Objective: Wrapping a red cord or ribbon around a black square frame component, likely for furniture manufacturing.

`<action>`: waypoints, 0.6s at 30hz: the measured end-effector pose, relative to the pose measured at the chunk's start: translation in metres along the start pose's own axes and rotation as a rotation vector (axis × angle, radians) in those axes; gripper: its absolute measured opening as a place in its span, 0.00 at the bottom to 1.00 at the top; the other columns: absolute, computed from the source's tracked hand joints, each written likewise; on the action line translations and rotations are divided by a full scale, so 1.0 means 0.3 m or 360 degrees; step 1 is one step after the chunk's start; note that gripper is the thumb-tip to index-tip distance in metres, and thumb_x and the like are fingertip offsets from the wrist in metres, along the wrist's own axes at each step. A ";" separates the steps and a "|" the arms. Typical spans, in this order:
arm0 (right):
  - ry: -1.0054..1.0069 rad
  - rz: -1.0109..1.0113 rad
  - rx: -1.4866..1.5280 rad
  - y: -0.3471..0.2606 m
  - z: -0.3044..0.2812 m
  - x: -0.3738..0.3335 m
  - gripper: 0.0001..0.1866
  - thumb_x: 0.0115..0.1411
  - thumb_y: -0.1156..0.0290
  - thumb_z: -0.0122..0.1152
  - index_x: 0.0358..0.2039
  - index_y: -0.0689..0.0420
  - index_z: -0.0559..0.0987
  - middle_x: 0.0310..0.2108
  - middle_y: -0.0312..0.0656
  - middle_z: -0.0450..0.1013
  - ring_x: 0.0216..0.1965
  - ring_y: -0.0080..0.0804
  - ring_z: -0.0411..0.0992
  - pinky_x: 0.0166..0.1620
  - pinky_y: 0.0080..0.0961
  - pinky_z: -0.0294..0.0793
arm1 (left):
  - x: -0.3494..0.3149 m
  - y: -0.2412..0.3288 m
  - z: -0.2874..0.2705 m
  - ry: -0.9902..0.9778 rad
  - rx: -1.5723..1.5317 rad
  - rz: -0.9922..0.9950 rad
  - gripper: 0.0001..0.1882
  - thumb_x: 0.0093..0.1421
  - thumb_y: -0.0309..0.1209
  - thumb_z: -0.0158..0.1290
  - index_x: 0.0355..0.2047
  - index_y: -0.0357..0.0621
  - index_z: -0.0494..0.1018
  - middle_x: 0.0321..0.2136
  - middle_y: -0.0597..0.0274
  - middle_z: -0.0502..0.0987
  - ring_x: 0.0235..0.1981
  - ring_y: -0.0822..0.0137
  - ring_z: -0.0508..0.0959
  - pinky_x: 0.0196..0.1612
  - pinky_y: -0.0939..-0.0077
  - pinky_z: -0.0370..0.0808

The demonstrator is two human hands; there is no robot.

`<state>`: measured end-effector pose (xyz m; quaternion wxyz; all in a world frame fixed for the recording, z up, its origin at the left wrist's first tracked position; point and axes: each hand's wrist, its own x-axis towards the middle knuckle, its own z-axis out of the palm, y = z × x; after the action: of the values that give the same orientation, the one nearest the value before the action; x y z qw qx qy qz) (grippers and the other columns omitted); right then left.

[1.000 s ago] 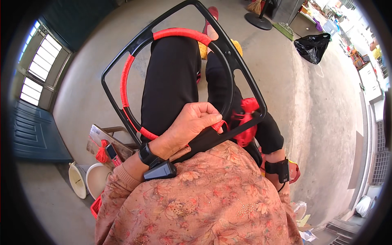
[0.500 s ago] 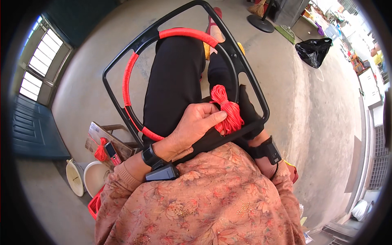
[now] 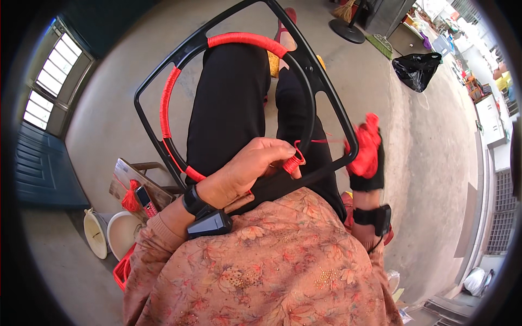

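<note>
Now frame [image 3: 244,108] btwn 2 hands [image 3: 255,168]

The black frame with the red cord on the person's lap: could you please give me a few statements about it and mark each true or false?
1. The left hand pinches the red cord against the ring of the black frame. True.
2. The right hand is empty. False: it holds a bundle of red cord, out to the right of the frame.
3. The ring is wrapped in red all the way round. False: its right side is still bare black.
4. A black bag lies on the floor. True.
5. A strand runs from the left hand's grip toward the bundle. True.
</note>
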<state>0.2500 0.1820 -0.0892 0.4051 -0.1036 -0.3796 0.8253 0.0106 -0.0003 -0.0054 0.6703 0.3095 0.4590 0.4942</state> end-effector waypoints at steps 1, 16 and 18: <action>-0.0300 -0.0024 0.0218 -0.017 0.027 -0.035 0.19 0.66 0.64 0.49 0.55 0.57 0.68 0.35 0.39 0.74 0.34 0.26 0.73 0.36 0.21 0.74 | -0.004 0.001 -0.006 0.0016 -0.0011 0.0005 0.15 0.65 0.35 0.45 0.36 0.34 0.76 0.28 0.58 0.80 0.31 0.71 0.79 0.40 0.79 0.73; 0.0673 0.0400 -0.0274 -0.078 -0.022 -0.207 0.18 0.67 0.54 0.49 0.46 0.53 0.75 0.32 0.38 0.75 0.31 0.25 0.74 0.33 0.22 0.73 | -0.012 0.008 0.021 0.0208 0.0155 0.0303 0.06 0.64 0.30 0.51 0.30 0.42 0.71 0.25 0.61 0.79 0.27 0.77 0.78 0.30 0.88 0.71; 0.0348 -0.0167 -0.1276 -0.007 0.086 -0.147 0.18 0.66 0.58 0.51 0.49 0.57 0.74 0.37 0.38 0.75 0.35 0.26 0.74 0.39 0.24 0.75 | -0.021 0.019 0.017 0.0163 0.0137 0.0232 0.06 0.64 0.29 0.50 0.31 0.40 0.71 0.25 0.61 0.79 0.28 0.76 0.78 0.32 0.87 0.72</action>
<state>0.2674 0.1359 -0.0759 0.4120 -0.3207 -0.6302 0.5747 0.0128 -0.0041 0.0034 0.5942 0.3451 0.4898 0.5366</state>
